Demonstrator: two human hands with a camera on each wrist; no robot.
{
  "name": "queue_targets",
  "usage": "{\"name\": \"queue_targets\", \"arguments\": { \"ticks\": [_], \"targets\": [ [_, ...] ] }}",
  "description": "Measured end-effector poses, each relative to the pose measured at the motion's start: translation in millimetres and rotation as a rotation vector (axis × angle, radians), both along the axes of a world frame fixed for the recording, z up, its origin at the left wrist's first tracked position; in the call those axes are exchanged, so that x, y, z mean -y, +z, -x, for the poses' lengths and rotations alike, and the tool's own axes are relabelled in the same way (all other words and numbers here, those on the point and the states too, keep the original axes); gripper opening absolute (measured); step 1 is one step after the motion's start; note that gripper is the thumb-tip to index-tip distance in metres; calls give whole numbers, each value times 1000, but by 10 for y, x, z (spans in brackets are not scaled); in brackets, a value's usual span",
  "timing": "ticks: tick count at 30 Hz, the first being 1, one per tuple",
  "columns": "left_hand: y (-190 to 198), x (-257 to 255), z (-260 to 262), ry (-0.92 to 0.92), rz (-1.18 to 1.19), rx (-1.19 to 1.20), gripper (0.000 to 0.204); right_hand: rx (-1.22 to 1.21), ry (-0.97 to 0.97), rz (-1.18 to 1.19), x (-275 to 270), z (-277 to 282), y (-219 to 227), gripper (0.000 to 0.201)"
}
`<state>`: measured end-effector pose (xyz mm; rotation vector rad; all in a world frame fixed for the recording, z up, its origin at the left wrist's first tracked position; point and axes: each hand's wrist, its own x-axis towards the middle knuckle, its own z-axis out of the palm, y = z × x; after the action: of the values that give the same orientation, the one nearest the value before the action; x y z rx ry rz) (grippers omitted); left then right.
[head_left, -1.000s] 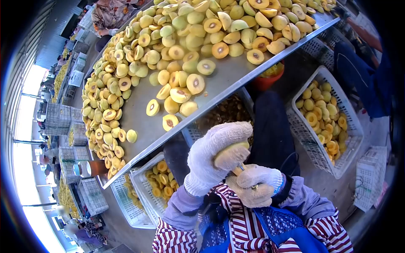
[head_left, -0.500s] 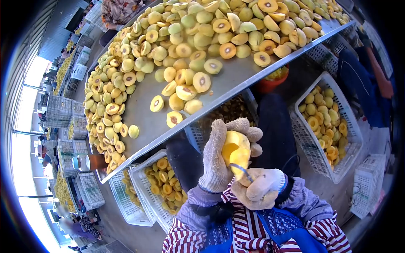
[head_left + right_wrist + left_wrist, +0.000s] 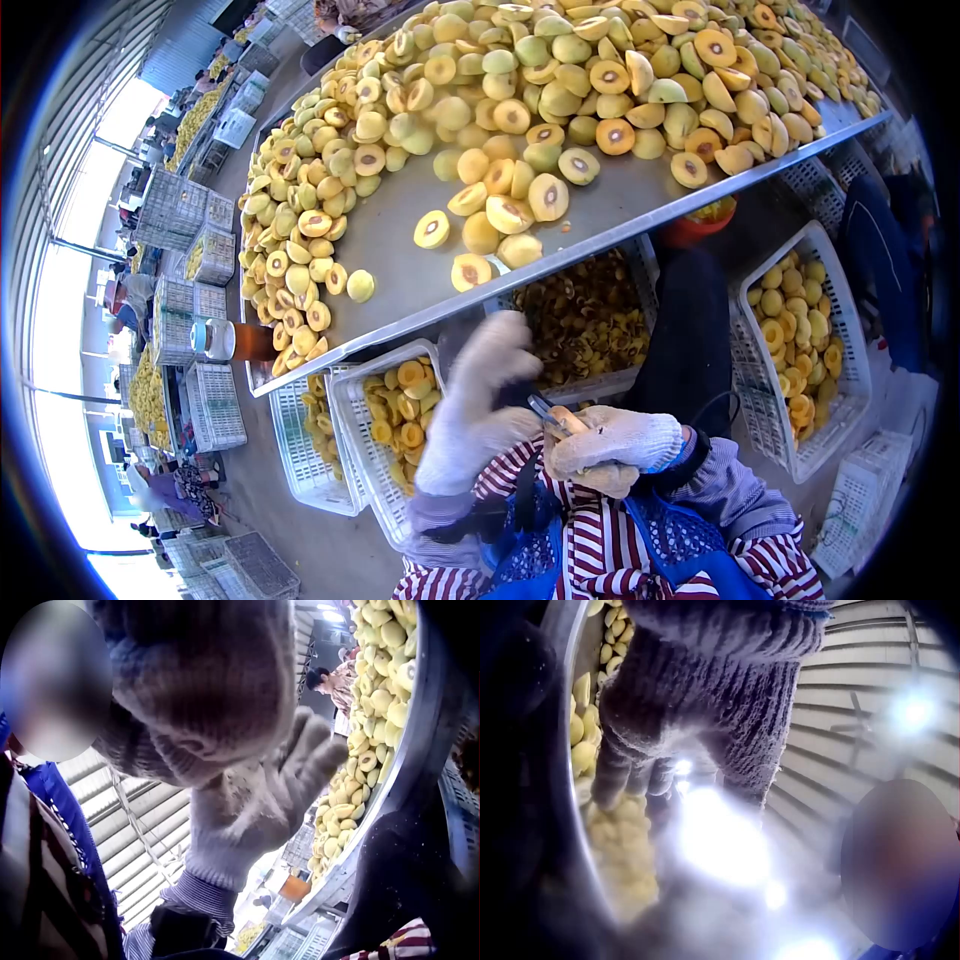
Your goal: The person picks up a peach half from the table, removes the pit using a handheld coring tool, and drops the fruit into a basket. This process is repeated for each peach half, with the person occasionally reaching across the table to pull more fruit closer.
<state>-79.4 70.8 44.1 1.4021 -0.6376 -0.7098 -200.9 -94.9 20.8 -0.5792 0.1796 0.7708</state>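
In the head view my left hand (image 3: 478,400), in a pale knit glove, is raised with spread fingers and holds nothing. Beside it my gloved right hand (image 3: 615,450) grips a small tool (image 3: 566,418) with a wooden handle and a curved metal end pointing toward the left hand. Beyond both hands, halved yellow fruit (image 3: 510,214) lies on the metal table (image 3: 400,240). The right wrist view shows the open left palm (image 3: 259,795) behind the right glove (image 3: 202,690).
Below the table edge stands a crate of dark scraps (image 3: 590,325). Crates of fruit stand at the left (image 3: 345,440) and right (image 3: 790,340). A jar of orange liquid (image 3: 235,340) is at the table's left corner, and a red bowl (image 3: 697,225) sits under the edge.
The yellow fruit half has left my left hand, which has opened and moved slightly left. My right hand still grips the tool. The head view has shifted, so the table appears further right.
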Motion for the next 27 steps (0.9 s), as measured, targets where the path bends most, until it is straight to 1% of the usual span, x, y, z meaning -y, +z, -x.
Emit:
{"name": "queue_targets", "arguments": {
  "ticks": [1, 2, 3, 5, 6, 7, 8, 9, 10, 12, 13, 16, 19, 20, 21, 22, 23, 25, 26, 27],
  "targets": [
    [23, 29, 24, -120, -41, -98, 57, 32, -58, 278, 1, -38, 139, 37],
    [49, 59, 0, -130, -127, -11, 46, -19, -120, 337, -23, -46, 36, 34],
    [70, 104, -46, -139, -212, 76, 37, 8, -257, 516, -77, -21, 5, 33],
    [90, 179, -173, -133, -244, 120, 24, 61, -537, 873, -151, -34, 23, 32],
    [232, 267, -268, -174, -273, 50, 27, 45, -599, 864, -133, -46, 17, 32],
    [91, 301, -449, -143, -218, 217, 30, 28, -656, 851, -116, -53, 0, 34],
    [40, 374, -658, -39, -380, 295, 34, 28, -674, 768, -100, -58, -18, 33],
    [-165, 419, -910, 154, -586, 650, 39, 29, -691, 686, -81, -68, -29, 32],
    [-389, 485, -1191, 238, -867, 801, 50, 2, -651, 681, -60, -92, -12, 32],
    [-620, 640, -1513, 110, -1155, 794, 54, -55, -580, 673, -9, -136, 43, 32],
    [-694, 673, -1611, 41, -1302, 783, 57, -31, -595, 685, -2, -143, 54, 33],
    [-799, 720, -1851, -124, -1260, 729, 54, 34, -663, 745, 2, -198, 47, 33],
    [-883, 685, -1919, -21, -953, 393, 46, 44, -661, 740, 50, -213, 48, 33],
    [-960, 679, -1913, 63, -794, 344, 41, 38, -649, 748, 76, -226, 60, 33],
    [-870, 712, -1805, 71, -605, 154, 42, 28, -636, 754, 94, -237, 73, 33],
    [-660, 766, -1604, 85, -417, -39, 43, 19, -615, 760, 97, -237, 71, 32],
    [-512, 793, -1419, 108, -227, -231, 44, 38, -609, 822, 85, -233, 43, 36],
    [-434, 796, -1134, 86, -15, -345, 47, 89, -594, 947, 56, -247, -37, 43],
    [-417, 789, -1023, 73, 92, -397, 48, 134, -636, 993, 22, -258, -71, 45],
    [-415, 770, -937, 59, 150, -465, 50, 154, -627, 1042, 21, -268, -47, 44]
  ]
}}
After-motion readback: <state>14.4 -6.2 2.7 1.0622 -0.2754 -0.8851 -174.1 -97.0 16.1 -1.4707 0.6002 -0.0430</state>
